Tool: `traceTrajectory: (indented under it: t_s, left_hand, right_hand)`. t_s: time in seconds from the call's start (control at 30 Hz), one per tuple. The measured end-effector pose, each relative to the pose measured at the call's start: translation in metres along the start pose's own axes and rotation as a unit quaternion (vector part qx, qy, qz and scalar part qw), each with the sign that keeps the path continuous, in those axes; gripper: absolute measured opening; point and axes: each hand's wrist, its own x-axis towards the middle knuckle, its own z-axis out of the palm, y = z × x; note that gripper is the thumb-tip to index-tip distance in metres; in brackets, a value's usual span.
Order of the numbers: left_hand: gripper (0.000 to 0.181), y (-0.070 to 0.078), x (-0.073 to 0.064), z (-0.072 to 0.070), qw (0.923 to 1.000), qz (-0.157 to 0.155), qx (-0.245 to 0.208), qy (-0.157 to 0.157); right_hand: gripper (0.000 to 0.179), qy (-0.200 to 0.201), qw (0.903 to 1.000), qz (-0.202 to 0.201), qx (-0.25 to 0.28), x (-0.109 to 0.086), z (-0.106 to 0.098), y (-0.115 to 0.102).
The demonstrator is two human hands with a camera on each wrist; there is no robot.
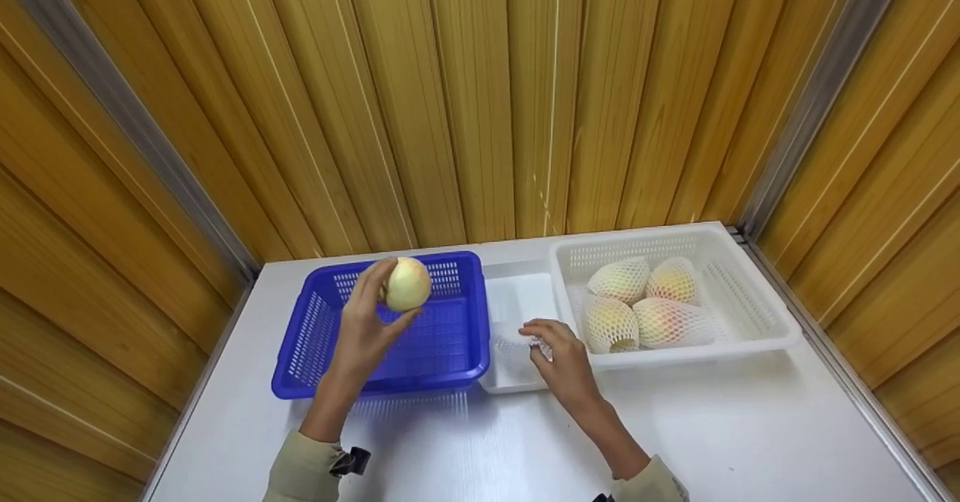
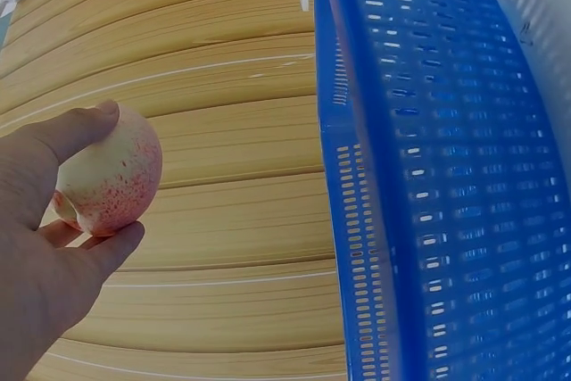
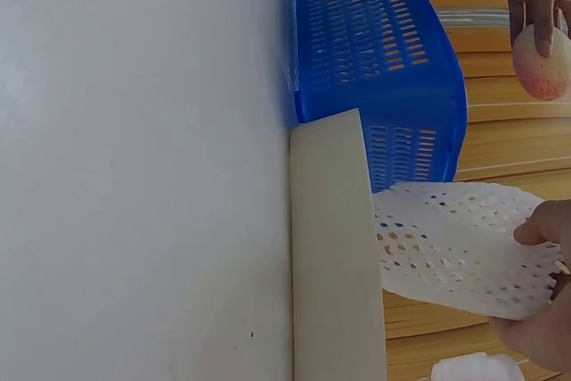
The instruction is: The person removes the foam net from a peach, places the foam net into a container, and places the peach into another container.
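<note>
My left hand grips a bare peach between thumb and fingers, above the blue basket. In the left wrist view the peach shows a pink speckled blush on pale skin. Over the shallow white tray, my right hand pinches a white foam net sleeve. The sleeve hangs out from the fingers, and its mesh looks hollow in the right wrist view. Part of that hand lies outside the right wrist view.
A white basket at the right holds several peaches in foam nets. The tray sits between the two baskets on a white table. Ribbed wood-look walls close in the back and both sides.
</note>
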Motion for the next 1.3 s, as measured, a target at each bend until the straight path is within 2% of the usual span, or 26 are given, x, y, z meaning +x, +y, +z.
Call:
traceTrajectory:
  t_s: [0.17, 0.43, 0.6, 0.7, 0.83, 0.93, 1.1, 1.2, 1.3]
  left_hand:
    - [0.082, -0.004, 0.006, 0.000, 0.9998, -0.008, 0.005, -0.016]
    - [0.082, -0.012, 0.014, 0.004, 0.9996, -0.001, 0.009, -0.027]
    - [0.081, -0.020, 0.018, 0.003, 0.9993, -0.011, 0.010, -0.034]
    - [0.080, -0.024, 0.020, 0.001, 0.9990, -0.015, 0.012, -0.040]
    - [0.080, -0.026, 0.024, -0.002, 0.9986, -0.025, 0.008, -0.046]
    - [0.079, -0.027, 0.030, -0.005, 0.9982, -0.031, 0.002, -0.052]
    - [0.079, -0.029, 0.039, -0.008, 0.9968, -0.043, -0.002, -0.067]
    - [0.079, -0.033, 0.041, -0.010, 0.9946, -0.058, 0.008, -0.086]
    - [0.078, -0.039, 0.043, -0.011, 0.9909, -0.070, 0.018, -0.113]
  right_hand:
    - [0.032, 0.013, 0.9990, -0.009, -0.042, 0.011, 0.011, 0.000]
    - [0.030, 0.015, 0.9934, -0.047, -0.103, 0.026, 0.029, 0.014]
    - [0.030, 0.004, 0.9914, -0.067, -0.113, 0.028, 0.035, 0.024]
    - [0.028, -0.032, 0.9917, -0.067, -0.105, 0.024, 0.036, 0.028]
    - [0.026, -0.109, 0.9868, -0.064, -0.101, 0.014, 0.036, 0.030]
    - [0.026, -0.170, 0.9781, -0.067, -0.100, 0.010, 0.035, 0.031]
    - [0.023, -0.257, 0.9581, -0.078, -0.099, 0.006, 0.035, 0.033]
    - [0.022, -0.297, 0.9457, -0.082, -0.104, 0.004, 0.036, 0.034]
    - [0.020, -0.320, 0.9382, -0.075, -0.108, 0.002, 0.037, 0.034]
